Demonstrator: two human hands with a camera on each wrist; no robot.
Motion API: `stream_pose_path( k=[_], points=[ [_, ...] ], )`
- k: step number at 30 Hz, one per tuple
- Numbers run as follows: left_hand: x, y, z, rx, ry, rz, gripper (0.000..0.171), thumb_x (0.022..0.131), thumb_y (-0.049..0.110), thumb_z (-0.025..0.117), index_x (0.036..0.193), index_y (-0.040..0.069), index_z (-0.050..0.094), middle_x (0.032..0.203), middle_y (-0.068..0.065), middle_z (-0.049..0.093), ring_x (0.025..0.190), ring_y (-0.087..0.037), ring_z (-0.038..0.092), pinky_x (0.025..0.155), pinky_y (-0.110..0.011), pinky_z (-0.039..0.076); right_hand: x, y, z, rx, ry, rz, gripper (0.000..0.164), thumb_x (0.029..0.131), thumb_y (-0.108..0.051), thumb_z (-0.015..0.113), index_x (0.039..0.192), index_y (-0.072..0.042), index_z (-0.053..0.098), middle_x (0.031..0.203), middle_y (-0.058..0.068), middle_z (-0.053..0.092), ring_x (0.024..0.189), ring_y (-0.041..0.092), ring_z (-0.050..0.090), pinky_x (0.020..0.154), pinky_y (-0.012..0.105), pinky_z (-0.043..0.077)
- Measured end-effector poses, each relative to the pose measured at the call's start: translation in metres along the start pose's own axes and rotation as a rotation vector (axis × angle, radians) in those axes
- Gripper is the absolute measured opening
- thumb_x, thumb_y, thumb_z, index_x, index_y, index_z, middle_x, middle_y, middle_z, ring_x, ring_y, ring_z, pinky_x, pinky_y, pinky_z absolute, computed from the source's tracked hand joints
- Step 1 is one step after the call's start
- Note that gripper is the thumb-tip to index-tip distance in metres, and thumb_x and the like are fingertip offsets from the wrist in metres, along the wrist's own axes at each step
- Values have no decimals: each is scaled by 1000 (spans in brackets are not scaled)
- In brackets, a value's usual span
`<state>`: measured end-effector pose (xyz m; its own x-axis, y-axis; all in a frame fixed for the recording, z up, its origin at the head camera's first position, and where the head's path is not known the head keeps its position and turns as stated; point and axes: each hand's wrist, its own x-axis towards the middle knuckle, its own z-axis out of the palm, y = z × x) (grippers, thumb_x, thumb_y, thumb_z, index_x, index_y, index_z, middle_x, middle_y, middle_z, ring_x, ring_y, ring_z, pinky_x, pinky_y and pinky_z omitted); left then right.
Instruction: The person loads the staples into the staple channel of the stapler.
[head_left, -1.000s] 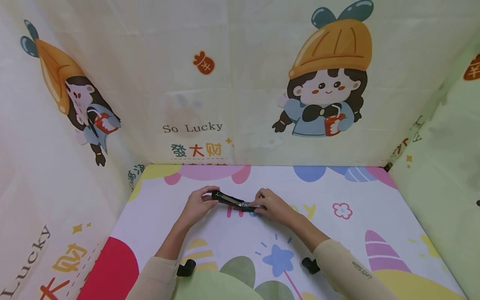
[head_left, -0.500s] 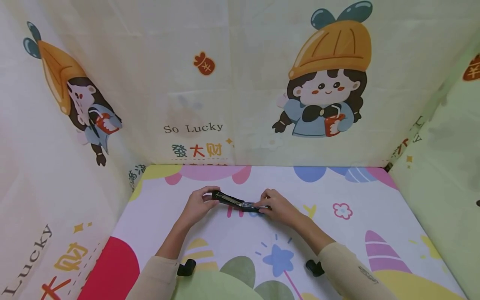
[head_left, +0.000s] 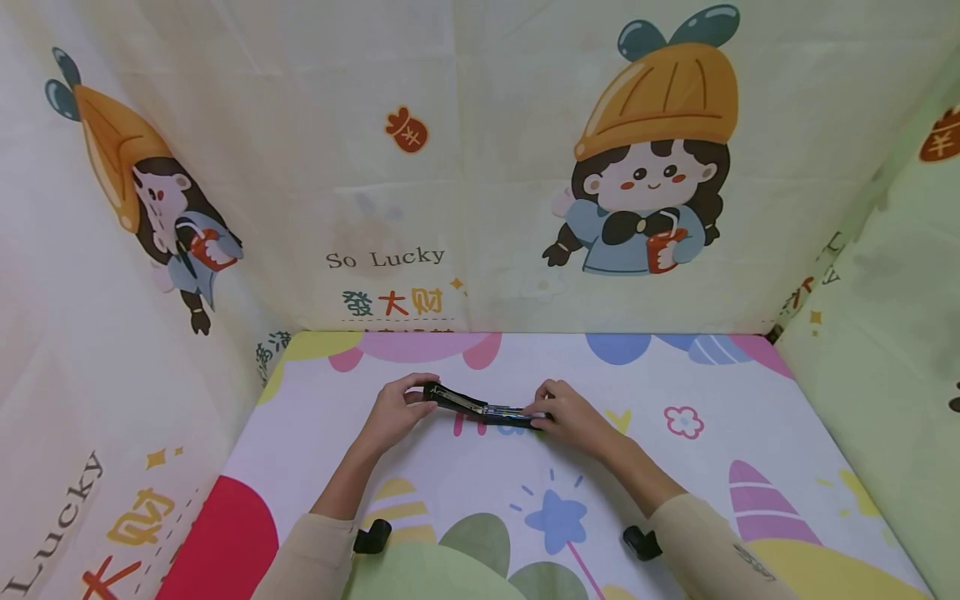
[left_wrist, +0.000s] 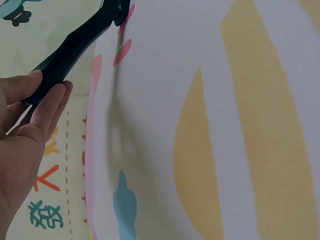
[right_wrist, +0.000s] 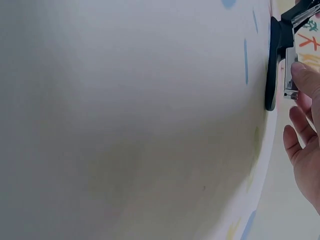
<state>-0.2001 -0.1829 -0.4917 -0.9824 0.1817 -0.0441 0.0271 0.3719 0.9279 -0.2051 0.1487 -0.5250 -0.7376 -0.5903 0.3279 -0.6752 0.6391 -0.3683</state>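
Note:
A black stapler (head_left: 459,402) is spread wide over the middle of the table, its inner metal showing. My left hand (head_left: 396,414) grips the end of its upper arm between thumb and fingers, also plain in the left wrist view, where the dark arm (left_wrist: 70,52) slants upward. At the other end, my right hand (head_left: 573,419) pinches the stapler's tip. In the right wrist view the thumb touches a silver metal channel (right_wrist: 289,75), which runs beside the black base (right_wrist: 271,72). The two lower fingers are loosely bent off the metal.
A white cloth with colourful prints covers the table (head_left: 600,375). Printed cloth walls (head_left: 502,167) rise at the back and both sides. A black wrist fitting sits by the left sleeve (head_left: 311,554), another by the right sleeve (head_left: 712,550).
My right hand has slid a little to the right along the stapler, leaving more of its silver metal in sight. The left hand has stayed in place with its grip.

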Motion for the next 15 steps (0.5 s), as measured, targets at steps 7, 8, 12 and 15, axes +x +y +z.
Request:
stream_pose_path(
  k=[7, 8, 12, 15],
  points=[
    [-1, 2, 1, 21, 8, -4, 44, 84, 1, 71, 123, 19, 64, 131, -9, 59, 108, -25, 67, 78, -25, 56, -3, 1, -2, 12, -13, 7, 22, 81, -21, 78, 102, -25, 77, 99, -3, 58, 92, 12, 48, 78, 28, 43],
    [-1, 2, 1, 22, 8, -5, 43, 84, 1, 72, 123, 19, 65, 131, -8, 59, 108, -24, 67, 78, -26, 56, -3, 1, -3, 19, -18, 13, 22, 81, -22, 78, 103, -25, 77, 100, -3, 58, 93, 13, 48, 78, 29, 43],
    [-1, 1, 1, 27, 11, -4, 43, 84, 2, 72, 123, 19, 65, 131, -8, 59, 107, -23, 67, 79, -26, 57, -6, 2, -6, 49, -41, 55, 25, 80, -25, 79, 105, -27, 76, 102, -4, 58, 94, 12, 48, 80, 31, 43],
    [-2, 1, 0, 26, 15, -1, 43, 84, 1, 72, 122, 19, 65, 130, -8, 59, 107, -23, 67, 80, -27, 57, -9, 3, -9, 69, -54, 96, 28, 79, -26, 80, 107, -27, 75, 104, -4, 58, 95, 12, 48, 81, 31, 44]
  ],
)
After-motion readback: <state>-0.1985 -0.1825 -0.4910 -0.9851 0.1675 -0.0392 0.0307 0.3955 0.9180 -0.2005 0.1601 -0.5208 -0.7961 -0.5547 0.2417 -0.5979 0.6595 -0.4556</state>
